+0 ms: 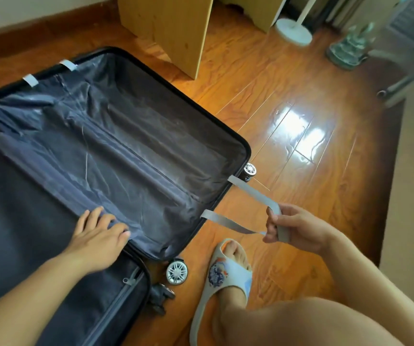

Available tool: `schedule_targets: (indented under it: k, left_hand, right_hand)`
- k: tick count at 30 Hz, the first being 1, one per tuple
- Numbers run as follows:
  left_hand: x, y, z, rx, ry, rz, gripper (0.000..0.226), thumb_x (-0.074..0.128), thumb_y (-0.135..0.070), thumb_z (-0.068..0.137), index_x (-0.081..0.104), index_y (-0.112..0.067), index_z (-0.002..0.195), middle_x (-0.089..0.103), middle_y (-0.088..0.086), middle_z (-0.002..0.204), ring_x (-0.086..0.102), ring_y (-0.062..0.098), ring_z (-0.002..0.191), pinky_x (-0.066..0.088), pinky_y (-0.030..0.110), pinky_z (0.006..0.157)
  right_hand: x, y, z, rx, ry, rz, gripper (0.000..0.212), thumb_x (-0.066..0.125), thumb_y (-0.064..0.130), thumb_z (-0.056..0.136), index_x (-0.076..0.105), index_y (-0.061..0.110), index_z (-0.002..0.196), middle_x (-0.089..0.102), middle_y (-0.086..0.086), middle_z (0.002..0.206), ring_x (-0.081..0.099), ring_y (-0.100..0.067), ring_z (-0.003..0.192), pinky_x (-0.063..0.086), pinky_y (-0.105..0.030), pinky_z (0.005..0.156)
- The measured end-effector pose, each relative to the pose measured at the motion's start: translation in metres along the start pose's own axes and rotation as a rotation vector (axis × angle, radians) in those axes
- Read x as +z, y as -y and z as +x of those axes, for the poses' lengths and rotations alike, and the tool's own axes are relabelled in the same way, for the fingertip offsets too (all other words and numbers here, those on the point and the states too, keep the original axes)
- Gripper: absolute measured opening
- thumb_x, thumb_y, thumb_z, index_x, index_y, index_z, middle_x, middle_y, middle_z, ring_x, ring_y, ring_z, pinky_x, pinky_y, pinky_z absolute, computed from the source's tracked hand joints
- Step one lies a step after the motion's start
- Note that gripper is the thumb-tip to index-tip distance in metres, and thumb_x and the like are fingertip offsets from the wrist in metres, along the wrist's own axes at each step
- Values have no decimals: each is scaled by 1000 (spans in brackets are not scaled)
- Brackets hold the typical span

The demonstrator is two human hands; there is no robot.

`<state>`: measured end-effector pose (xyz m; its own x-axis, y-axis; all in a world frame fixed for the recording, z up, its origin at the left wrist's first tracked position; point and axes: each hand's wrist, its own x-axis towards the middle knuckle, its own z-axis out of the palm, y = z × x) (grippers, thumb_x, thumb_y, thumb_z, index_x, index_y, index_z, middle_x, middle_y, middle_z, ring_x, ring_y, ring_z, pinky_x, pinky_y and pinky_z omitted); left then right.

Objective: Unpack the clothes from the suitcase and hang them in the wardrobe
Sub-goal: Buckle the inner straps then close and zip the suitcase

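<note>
Suitcase [240, 146] open flat on the wooden floor [288, 101], dark lining [126, 136] bare in the far half — no clothes visible. Left hand [98, 236] flat on the lining near the middle hinge, fingers [116, 221] relaxed, gripping nothing. Right hand [293, 228] out past the suitcase edge, fingers pinched around two grey straps [253, 191] pulled taut. Slipper [225, 275] on foot beside a suitcase wheel [176, 272].
</note>
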<state>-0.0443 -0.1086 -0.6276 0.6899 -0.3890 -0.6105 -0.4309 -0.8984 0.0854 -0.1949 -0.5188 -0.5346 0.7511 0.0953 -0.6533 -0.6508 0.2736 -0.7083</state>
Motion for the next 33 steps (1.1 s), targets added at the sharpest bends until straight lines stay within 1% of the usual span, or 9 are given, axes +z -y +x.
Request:
schedule_targets:
  k: [3, 7, 11, 15, 20, 23, 26, 30, 33]
  left_hand:
    - [-17, -3, 0, 18, 71, -111, 40, 32, -52, 105, 46, -43, 141, 29, -7, 159, 4, 26, 155, -2, 42, 124]
    - [-58, -11, -9, 99, -58, -666, 17, 56, -36, 101, 62, -37, 117, 56, -2, 135, 58, 19, 120, 42, 33, 104]
    - [-109, -31, -31, 187, -172, -1357, 17, 64, -21, 99, 70, -32, 112, 70, -3, 117, 68, 15, 110, 53, 38, 101]
    - [-149, -51, -12, 187, -254, -1734, 33, 65, -10, 97, 62, -25, 126, 68, 3, 121, 71, 21, 106, 54, 43, 99]
    - [-158, -44, 57, 96, -411, -1692, 34, 74, -12, 91, 66, -16, 124, 70, 2, 104, 65, 11, 82, 54, 25, 71]
    - [-153, -42, 92, 28, -521, -1532, 34, 84, -23, 78, 72, -26, 110, 70, 3, 100, 63, 13, 80, 50, 26, 74]
    - [-149, -45, 121, 15, -559, -1238, 32, 84, -21, 80, 73, -26, 110, 68, -8, 100, 64, 8, 88, 46, 16, 78]
    - [-152, -35, 142, -66, -479, -1352, 14, 70, -18, 94, 76, -25, 83, 70, -7, 73, 65, 12, 68, 59, 40, 80]
    - [-165, -15, 147, 51, -270, -1399, 24, 60, -11, 101, 76, -27, 93, 67, 9, 75, 63, 17, 64, 57, 33, 66]
  right_hand:
    - [25, 59, -31, -88, 65, -86, 17, 68, 5, 91, 54, 3, 102, 65, -23, 100, 62, -41, 105, 42, -55, 105]
    - [78, 142, -24, -104, -82, -116, 11, 59, 0, 93, 60, 5, 103, 67, -21, 116, 66, -35, 109, 51, -53, 100]
    - [137, 181, 36, -63, -198, 15, 33, 57, 9, 97, 55, -5, 127, 66, -24, 120, 70, -35, 105, 58, -49, 89]
    - [182, 187, 110, 46, -56, 34, 21, 40, 13, 106, 57, 1, 107, 66, -25, 120, 65, -37, 116, 56, -49, 91]
    - [195, 176, 180, 72, 46, -71, 28, 32, -1, 105, 57, 7, 97, 68, -19, 114, 71, -25, 95, 59, -35, 85]
    - [185, 172, 212, 92, 52, -179, 23, 40, 6, 106, 62, 3, 104, 75, -11, 101, 74, -15, 80, 61, -27, 71]
    - [176, 177, 236, 98, 53, -382, 28, 48, 23, 106, 65, 1, 110, 75, -13, 103, 71, -22, 89, 58, -37, 90]
    - [166, 214, 264, 113, 51, -909, 48, 44, 40, 105, 66, -2, 101, 73, -22, 87, 68, -27, 71, 58, -36, 68]
    - [148, 232, 299, -68, 44, -1061, 46, 51, 48, 101, 66, 6, 89, 72, -13, 82, 68, -27, 73, 53, -33, 74]
